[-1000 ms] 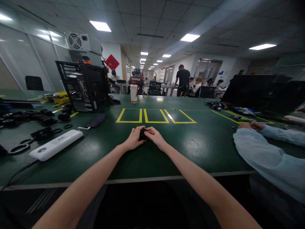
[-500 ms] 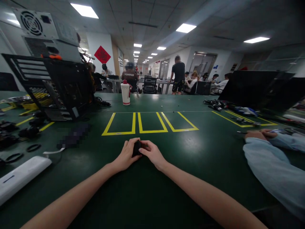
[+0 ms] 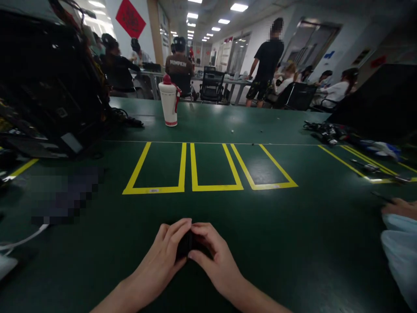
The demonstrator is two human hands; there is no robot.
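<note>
Between my two hands is a small black boxy object [image 3: 184,244], mostly covered by fingers; its kind does not show. My left hand [image 3: 164,252] wraps round its left side, fingertips over the top and thumb below. With bent fingers and thumb, my right hand [image 3: 213,254] grips the right edge of the same object. Both hands are low over the dark green table [image 3: 260,226], nearer to me than the yellow tape outlines [image 3: 217,188].
A white cup with a red lid [image 3: 169,104] stands beyond the tape. To the left are a black computer case [image 3: 48,87] and a white cable [image 3: 26,238]. At right, a co-worker's sleeve [image 3: 399,248] and hand [image 3: 399,208] rest near a bundle of cables [image 3: 325,130].
The view has tilted down and come closer, so my hands appear larger and lower. Both still hold the black object, in much the same grip.
</note>
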